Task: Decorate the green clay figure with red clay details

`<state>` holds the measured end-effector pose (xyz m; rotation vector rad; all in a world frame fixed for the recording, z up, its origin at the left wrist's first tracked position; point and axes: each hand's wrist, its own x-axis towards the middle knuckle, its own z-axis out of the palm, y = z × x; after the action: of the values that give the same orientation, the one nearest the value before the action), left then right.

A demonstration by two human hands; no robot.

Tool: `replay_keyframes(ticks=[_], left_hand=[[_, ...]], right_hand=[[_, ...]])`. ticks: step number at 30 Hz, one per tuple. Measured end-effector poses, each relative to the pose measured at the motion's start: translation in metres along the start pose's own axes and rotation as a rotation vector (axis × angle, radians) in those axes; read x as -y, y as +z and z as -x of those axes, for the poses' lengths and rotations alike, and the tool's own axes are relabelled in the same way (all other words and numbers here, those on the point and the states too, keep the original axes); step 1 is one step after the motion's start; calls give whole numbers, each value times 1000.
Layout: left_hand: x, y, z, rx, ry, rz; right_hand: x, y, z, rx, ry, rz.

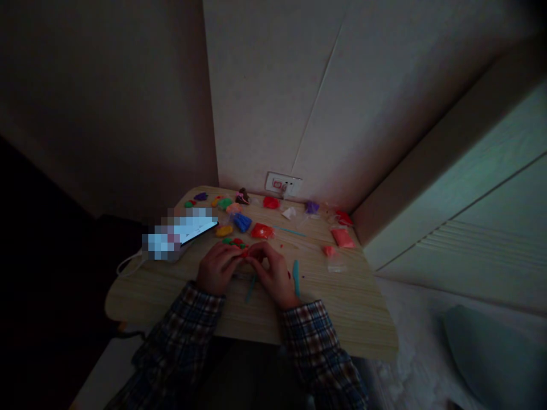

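My left hand (216, 269) and my right hand (274, 274) meet above the middle of the table, fingertips pinched on a small piece of red modelling clay (245, 254). Its shape is mostly covered by the fingers. Just beyond them lie green and red clay pieces (233, 242). A teal plastic clay knife (296, 277) rests to the right of my right hand. Between my wrists a thin teal tool (250, 289) lies on the tabletop, partly hidden.
On the wooden table (342, 319) are a lit phone or tablet (199, 230), blue clay (242, 222), yellow clay (224, 230), a red packet (262, 230), pink clay bag (343, 238) and purple clay (312, 206). Behind stands a wall with a socket (284, 184).
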<state>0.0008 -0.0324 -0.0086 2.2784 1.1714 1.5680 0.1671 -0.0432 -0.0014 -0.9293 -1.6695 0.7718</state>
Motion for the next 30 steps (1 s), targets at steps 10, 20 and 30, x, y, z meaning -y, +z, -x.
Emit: replay_keyframes(ticks=[10,20,30], left_hand=[[-13,-4,-2,28,-133,150],[-8,0,-3,35,-285,370],[-7,-5,-2,-21,-439,522]], right_hand=[[5,-3,1,-51,-55,59],[3,-2,5,16,-108,143],[3,-2,4,-20,-88,172]])
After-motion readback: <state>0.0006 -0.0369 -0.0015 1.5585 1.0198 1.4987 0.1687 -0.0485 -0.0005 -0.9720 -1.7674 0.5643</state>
